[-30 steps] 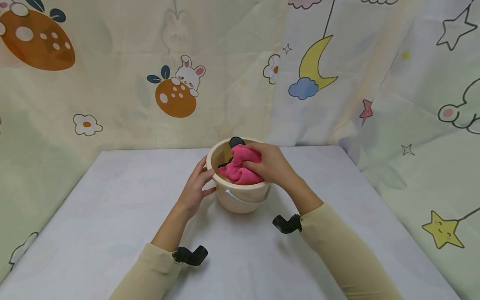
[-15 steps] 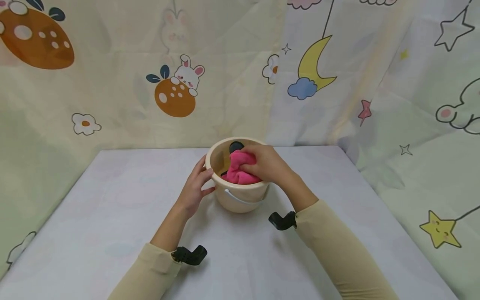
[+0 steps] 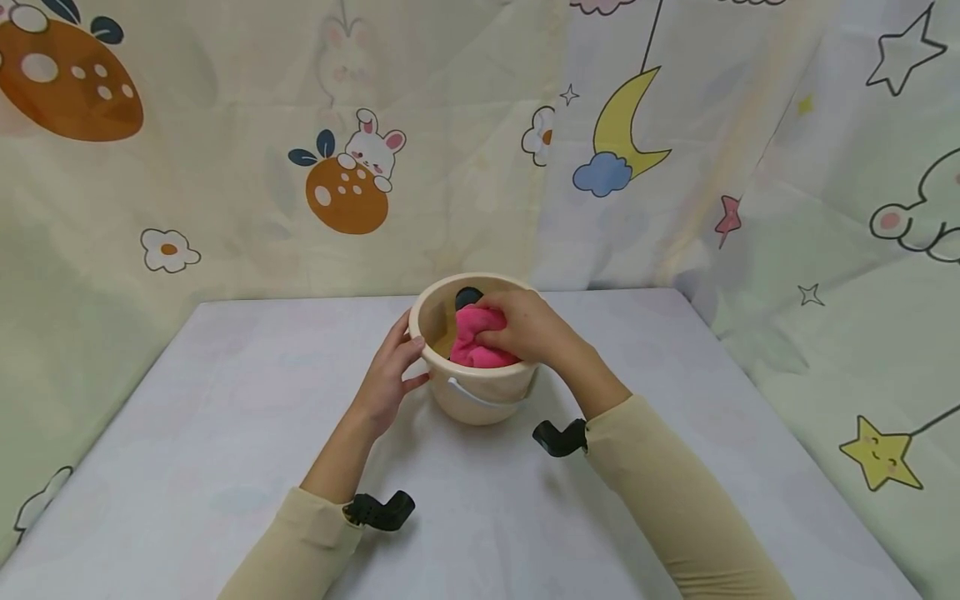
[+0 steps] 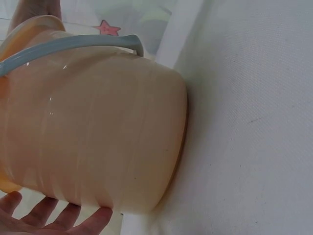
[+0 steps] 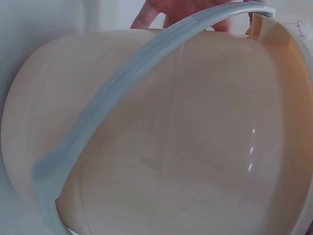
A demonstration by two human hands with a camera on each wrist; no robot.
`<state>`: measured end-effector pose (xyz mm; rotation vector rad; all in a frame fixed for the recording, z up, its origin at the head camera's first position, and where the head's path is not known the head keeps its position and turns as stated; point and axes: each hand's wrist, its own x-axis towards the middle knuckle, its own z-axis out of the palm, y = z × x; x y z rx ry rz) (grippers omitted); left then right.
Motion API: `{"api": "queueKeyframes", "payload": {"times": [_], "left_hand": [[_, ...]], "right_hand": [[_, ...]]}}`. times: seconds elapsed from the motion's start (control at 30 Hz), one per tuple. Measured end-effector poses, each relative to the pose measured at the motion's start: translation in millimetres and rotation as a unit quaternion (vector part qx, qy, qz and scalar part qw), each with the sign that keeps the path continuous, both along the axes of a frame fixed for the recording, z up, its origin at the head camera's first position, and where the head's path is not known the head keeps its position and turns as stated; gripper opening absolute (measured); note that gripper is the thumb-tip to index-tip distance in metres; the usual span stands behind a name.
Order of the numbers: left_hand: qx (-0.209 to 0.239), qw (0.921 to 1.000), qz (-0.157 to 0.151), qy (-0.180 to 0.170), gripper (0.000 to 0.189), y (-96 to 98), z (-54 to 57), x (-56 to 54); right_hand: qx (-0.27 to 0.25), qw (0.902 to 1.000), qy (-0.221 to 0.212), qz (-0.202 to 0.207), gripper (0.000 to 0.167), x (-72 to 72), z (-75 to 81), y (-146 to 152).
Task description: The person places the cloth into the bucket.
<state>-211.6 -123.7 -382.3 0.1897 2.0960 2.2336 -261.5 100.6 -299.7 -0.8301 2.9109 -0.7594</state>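
A cream bucket stands upright on the white table. My left hand rests against its left side, the fingertips spread along the wall in the left wrist view. Over the right rim reaches my right hand, thumb and fingers pinching a soft, bright pink fabric thing inside the bucket. Behind the pink fabric shows a dark rounded piece; whether the two belong together I cannot tell. The lower part of the pink thing is hidden by the bucket wall.
The bucket's pale grey-blue handle hangs down its front. Around the bucket spreads the white tabletop. Printed curtains stand behind and beside the table. A black wrist camera sticks out from each sleeve.
My right hand has moved lower and slightly left with the pink fabric, which now sits deeper in the bucket. The left hand stays at the bucket's side.
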Motion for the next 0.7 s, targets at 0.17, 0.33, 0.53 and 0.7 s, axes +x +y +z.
{"api": "queueKeyframes", "payload": {"times": [0.17, 0.33, 0.53, 0.7], "left_hand": [[0.001, 1.0, -0.001, -0.003, 0.064, 0.1, 0.5, 0.1], [-0.002, 1.0, -0.004, 0.001, 0.063, -0.6, -0.2, -0.7], [0.003, 1.0, -0.002, 0.0, 0.063, -0.2, 0.3, 0.7], [0.005, 1.0, -0.001, -0.001, 0.063, -1.2, 1.1, 0.0]], "right_hand": [[0.004, 1.0, 0.0, 0.001, 0.04, -0.3, -0.6, -0.3], [0.006, 0.9999, -0.007, 0.005, 0.042, -1.1, -0.9, 0.3], [0.001, 0.9996, -0.014, 0.023, 0.039, -2.9, -0.9, 0.5], [-0.007, 0.9997, -0.019, 0.011, 0.04, -2.6, 0.7, 1.3]]}}
